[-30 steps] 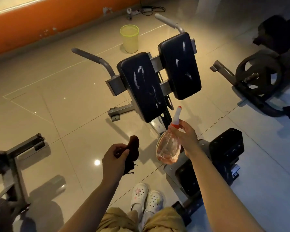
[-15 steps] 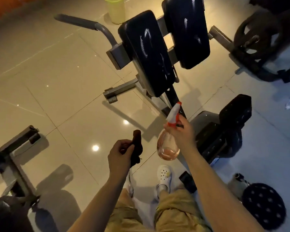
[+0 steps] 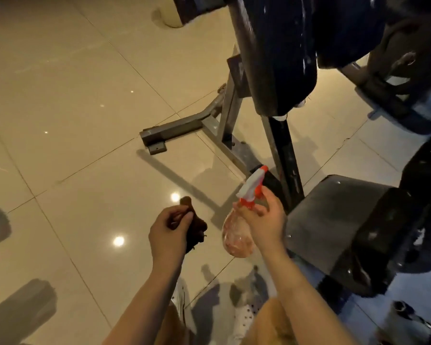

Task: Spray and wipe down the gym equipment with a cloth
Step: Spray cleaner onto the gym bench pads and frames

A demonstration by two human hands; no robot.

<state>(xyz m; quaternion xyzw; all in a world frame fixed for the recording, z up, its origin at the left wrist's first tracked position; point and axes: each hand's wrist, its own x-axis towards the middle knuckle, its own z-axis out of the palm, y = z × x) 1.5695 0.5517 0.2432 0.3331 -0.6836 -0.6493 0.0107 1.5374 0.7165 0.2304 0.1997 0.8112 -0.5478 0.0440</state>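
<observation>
Right hand (image 3: 265, 224) up front, fingers wrapped round the neck of the spray bottle (image 3: 237, 235), one finger near the trigger just under the red and white nozzle, which points up and away toward the machine's black post (image 3: 283, 160). The bottle's clear round belly, pinkish liquid inside, hangs below the hand over the floor. Left hand (image 3: 168, 231) sits just beside it, apart from the bottle, fist closed on a dark cloth (image 3: 195, 226); the cloth bunches out past the fingers, a bit poking up above the knuckles. Both hands are held in the air, neither touching the equipment.

Right of the bottle hand, close by, a dark padded seat (image 3: 334, 220) with pale specks on its surface. Beyond the hands the post rises to a big black pad (image 3: 279, 58) tilted overhead, white streaks and droplets running down it. A grey metal base leg (image 3: 172, 131) stretches left from the frame across the floor, ending in a small bolted foot plate. Glossy beige tiled floor (image 3: 72, 108) all around, ceiling lights glinting off it. Down at the bottom edge, tan shorts (image 3: 271, 324) and white perforated shoes (image 3: 244, 317), blurred.
</observation>
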